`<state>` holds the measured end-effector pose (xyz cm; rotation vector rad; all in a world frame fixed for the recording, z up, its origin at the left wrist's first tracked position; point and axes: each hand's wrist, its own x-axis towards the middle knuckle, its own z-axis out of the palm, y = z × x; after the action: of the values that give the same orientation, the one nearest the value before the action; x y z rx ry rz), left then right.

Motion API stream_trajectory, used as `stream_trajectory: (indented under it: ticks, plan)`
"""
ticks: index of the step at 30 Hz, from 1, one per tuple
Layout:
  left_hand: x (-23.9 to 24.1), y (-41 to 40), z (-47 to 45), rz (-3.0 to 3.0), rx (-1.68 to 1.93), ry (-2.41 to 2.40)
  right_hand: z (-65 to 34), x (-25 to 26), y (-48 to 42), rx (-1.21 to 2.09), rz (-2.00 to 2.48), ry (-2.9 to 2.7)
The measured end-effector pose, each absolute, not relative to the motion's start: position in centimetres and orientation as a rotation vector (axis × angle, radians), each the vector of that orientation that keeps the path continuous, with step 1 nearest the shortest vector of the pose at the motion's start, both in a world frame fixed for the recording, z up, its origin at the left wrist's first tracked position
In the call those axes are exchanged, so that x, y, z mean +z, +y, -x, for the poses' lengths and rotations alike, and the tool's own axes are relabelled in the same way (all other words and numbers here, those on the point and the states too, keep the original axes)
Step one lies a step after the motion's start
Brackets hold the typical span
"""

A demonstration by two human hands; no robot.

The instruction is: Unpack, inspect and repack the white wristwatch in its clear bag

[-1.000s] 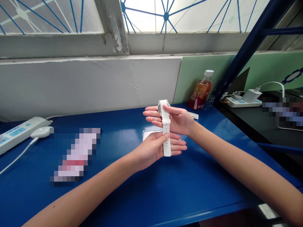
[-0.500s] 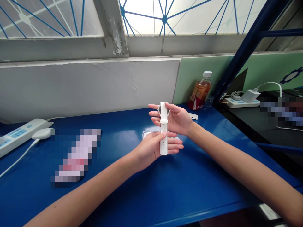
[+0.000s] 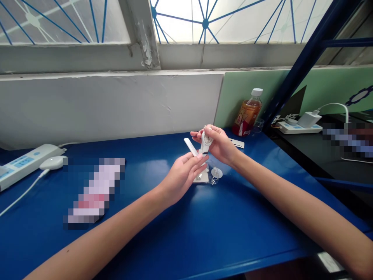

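Over the blue bench (image 3: 247, 229), the right hand (image 3: 223, 146) pinches a white watch (image 3: 207, 139), the left hand (image 3: 183, 177) pinching its strap (image 3: 190, 147)

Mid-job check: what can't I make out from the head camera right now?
All in the head view:
White watch: dial markings too small to read; right hand covers part.
Clear packet: partly hidden behind the left hand.
White strip: partly hidden behind the right hand.
Flat item at left: blurred by pixelation.
Left power strip: cut off by the picture's left edge.
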<state>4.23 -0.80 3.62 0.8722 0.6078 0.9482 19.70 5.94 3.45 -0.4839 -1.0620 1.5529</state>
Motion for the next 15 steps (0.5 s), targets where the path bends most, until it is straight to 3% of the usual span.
stream_trajectory:
  ticks: [7, 15]
  plan:
    - [3.1, -1.3, -4.3, -1.027, 0.815, 0.694, -19.1, 3.3, 5.2, 1.378, 0.635, -1.437]
    - [3.1, -1.8, -4.7, -1.021, 0.722, 0.708, -19.6, 5.4, 4.7, 1.994, 0.379, -1.238]
